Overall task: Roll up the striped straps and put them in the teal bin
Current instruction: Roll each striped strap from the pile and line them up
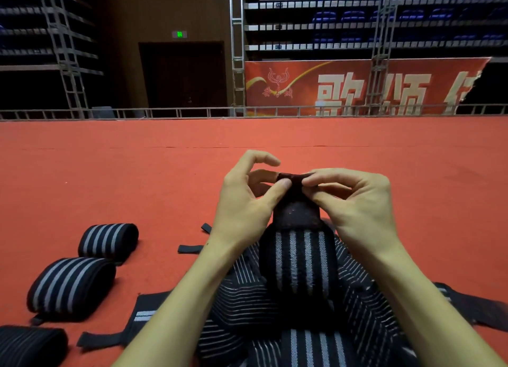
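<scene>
Both hands hold one black strap with grey stripes (pixel 298 259) upright in front of me. My left hand (pixel 244 201) pinches its plain dark end between thumb and fingers. My right hand (pixel 354 199) pinches the same folded end from the right side. Below them the strap hangs down into a loose pile of striped straps (pixel 247 306) on the red floor. Three rolled striped straps lie at the left: one far (pixel 108 241), one in the middle (pixel 71 287), one at the bottom edge (pixel 31 346). No teal bin is in view.
The red carpeted floor (pixel 137 174) stretches ahead to a low metal railing (pixel 192 112). Loose black strap tabs (pixel 189 248) lie beside the pile. Beyond the railing stand scaffold towers, a red banner (pixel 343 87) and tiered seats.
</scene>
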`<state>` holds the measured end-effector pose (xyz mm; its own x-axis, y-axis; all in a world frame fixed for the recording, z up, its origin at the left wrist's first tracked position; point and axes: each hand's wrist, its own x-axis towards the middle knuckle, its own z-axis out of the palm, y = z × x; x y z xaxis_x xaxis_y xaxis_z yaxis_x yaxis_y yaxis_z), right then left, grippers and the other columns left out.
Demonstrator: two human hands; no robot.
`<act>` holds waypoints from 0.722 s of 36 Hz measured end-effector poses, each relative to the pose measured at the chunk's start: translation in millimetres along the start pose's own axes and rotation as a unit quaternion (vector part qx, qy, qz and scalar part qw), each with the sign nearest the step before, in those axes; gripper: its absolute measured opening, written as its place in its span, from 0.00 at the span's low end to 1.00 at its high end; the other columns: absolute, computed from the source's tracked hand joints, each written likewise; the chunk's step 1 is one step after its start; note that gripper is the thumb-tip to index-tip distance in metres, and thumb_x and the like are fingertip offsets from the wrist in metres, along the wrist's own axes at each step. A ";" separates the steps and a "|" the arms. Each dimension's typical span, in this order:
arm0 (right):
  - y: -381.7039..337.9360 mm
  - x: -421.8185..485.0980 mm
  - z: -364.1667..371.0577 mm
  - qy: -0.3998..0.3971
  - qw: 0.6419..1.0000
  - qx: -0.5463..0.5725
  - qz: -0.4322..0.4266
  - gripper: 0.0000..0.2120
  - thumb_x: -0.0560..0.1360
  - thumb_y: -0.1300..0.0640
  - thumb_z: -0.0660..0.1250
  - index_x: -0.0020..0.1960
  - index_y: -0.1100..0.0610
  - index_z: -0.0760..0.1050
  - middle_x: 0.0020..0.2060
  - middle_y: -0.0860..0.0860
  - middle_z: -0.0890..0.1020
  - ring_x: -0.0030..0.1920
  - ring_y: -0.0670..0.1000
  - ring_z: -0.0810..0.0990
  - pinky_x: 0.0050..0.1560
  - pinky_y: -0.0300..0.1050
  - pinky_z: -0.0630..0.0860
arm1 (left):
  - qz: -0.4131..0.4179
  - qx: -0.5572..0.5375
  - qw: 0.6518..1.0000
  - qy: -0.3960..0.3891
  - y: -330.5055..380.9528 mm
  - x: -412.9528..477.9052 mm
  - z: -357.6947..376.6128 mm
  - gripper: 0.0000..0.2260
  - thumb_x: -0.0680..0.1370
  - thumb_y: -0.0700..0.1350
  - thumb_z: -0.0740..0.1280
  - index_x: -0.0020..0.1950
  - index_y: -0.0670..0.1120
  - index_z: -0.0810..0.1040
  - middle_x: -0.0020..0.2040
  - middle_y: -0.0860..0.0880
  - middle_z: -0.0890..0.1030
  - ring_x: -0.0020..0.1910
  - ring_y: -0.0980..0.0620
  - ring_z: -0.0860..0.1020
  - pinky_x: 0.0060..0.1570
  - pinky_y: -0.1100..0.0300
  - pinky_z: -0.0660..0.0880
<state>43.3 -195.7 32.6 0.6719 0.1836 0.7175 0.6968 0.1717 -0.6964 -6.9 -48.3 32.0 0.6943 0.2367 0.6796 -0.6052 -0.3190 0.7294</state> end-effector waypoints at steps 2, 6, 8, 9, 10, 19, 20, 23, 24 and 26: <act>-0.5 0.2 0.1 -0.006 1.000 -0.002 -0.006 0.15 0.70 0.73 0.73 0.37 0.53 0.83 0.40 0.49 0.87 0.41 0.47 0.86 0.46 0.42 0.82 | 0.016 0.006 1.000 -0.001 0.3 0.6 -0.1 0.11 0.77 0.35 0.70 0.48 0.51 0.78 0.43 0.47 0.85 0.40 0.52 0.83 0.36 0.58 0.80; -0.4 0.0 0.8 -0.004 1.000 0.023 -0.006 0.16 0.70 0.75 0.72 0.39 0.53 0.83 0.43 0.49 0.87 0.44 0.48 0.86 0.48 0.41 0.82 | 0.055 0.032 0.998 0.009 -2.4 1.9 0.8 0.14 0.76 0.31 0.70 0.43 0.52 0.80 0.40 0.56 0.84 0.41 0.57 0.83 0.43 0.62 0.79; -0.6 0.1 0.7 -0.002 0.999 0.037 0.000 0.17 0.70 0.75 0.72 0.39 0.53 0.83 0.44 0.50 0.87 0.45 0.48 0.86 0.49 0.43 0.82 | 0.067 0.041 0.997 0.016 -2.1 2.0 1.1 0.15 0.75 0.30 0.70 0.43 0.52 0.80 0.39 0.59 0.84 0.40 0.59 0.82 0.43 0.66 0.78; -0.9 0.1 0.5 -0.004 0.999 0.036 -0.003 0.17 0.70 0.75 0.72 0.38 0.53 0.83 0.43 0.49 0.87 0.44 0.48 0.86 0.49 0.44 0.82 | 0.071 0.045 0.996 0.021 -1.6 1.9 1.4 0.15 0.75 0.30 0.71 0.43 0.52 0.80 0.39 0.59 0.83 0.40 0.60 0.82 0.43 0.66 0.77; -1.0 0.4 0.3 -0.005 1.000 0.027 -0.011 0.16 0.70 0.75 0.72 0.38 0.53 0.82 0.41 0.48 0.87 0.42 0.47 0.86 0.47 0.43 0.82 | 0.074 0.048 0.996 0.025 -1.3 1.7 1.4 0.15 0.75 0.30 0.71 0.43 0.53 0.80 0.39 0.59 0.83 0.40 0.59 0.82 0.43 0.66 0.77; -5.2 -1.7 1.8 0.009 0.999 -0.018 -0.048 0.17 0.70 0.76 0.71 0.40 0.55 0.72 0.42 0.50 0.87 0.44 0.48 0.86 0.46 0.41 0.81 | 0.045 -0.013 0.999 0.007 2.7 1.6 2.5 0.11 0.75 0.34 0.72 0.45 0.51 0.82 0.40 0.54 0.85 0.40 0.58 0.82 0.43 0.65 0.78; -5.7 -1.5 2.2 0.011 0.999 -0.009 -0.044 0.17 0.70 0.76 0.71 0.41 0.55 0.72 0.42 0.50 0.87 0.44 0.47 0.86 0.46 0.39 0.81 | 0.056 -0.002 0.998 0.004 2.3 2.0 2.2 0.13 0.75 0.33 0.72 0.44 0.52 0.82 0.40 0.56 0.85 0.40 0.59 0.82 0.44 0.66 0.78; -7.2 -1.1 3.1 0.011 0.999 0.022 -0.022 0.18 0.70 0.76 0.71 0.47 0.54 0.76 0.42 0.52 0.86 0.43 0.47 0.86 0.45 0.37 0.79 | 0.090 0.029 0.996 0.008 0.3 2.5 1.6 0.15 0.74 0.31 0.71 0.44 0.53 0.82 0.40 0.59 0.85 0.41 0.59 0.83 0.45 0.66 0.78; -8.0 -1.2 3.2 0.009 0.999 0.028 -0.015 0.18 0.70 0.75 0.71 0.49 0.54 0.77 0.42 0.52 0.86 0.43 0.47 0.86 0.46 0.37 0.80 | 0.097 0.033 0.995 0.014 -0.6 2.3 1.4 0.15 0.74 0.31 0.71 0.44 0.53 0.82 0.41 0.58 0.85 0.41 0.59 0.83 0.45 0.65 0.78; -9.6 -1.9 3.5 0.001 0.999 0.033 0.000 0.16 0.71 0.71 0.72 0.50 0.52 0.79 0.43 0.51 0.87 0.43 0.48 0.86 0.47 0.39 0.81 | 0.103 0.035 0.994 0.030 -2.1 1.9 1.3 0.14 0.74 0.31 0.71 0.44 0.51 0.83 0.41 0.57 0.85 0.41 0.58 0.83 0.45 0.66 0.78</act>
<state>34.4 -194.3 37.9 0.6731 0.1816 0.7169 0.6782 0.2351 -0.6963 -3.8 -48.4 31.7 0.5335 0.2132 0.8185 -0.7020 -0.4282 0.5691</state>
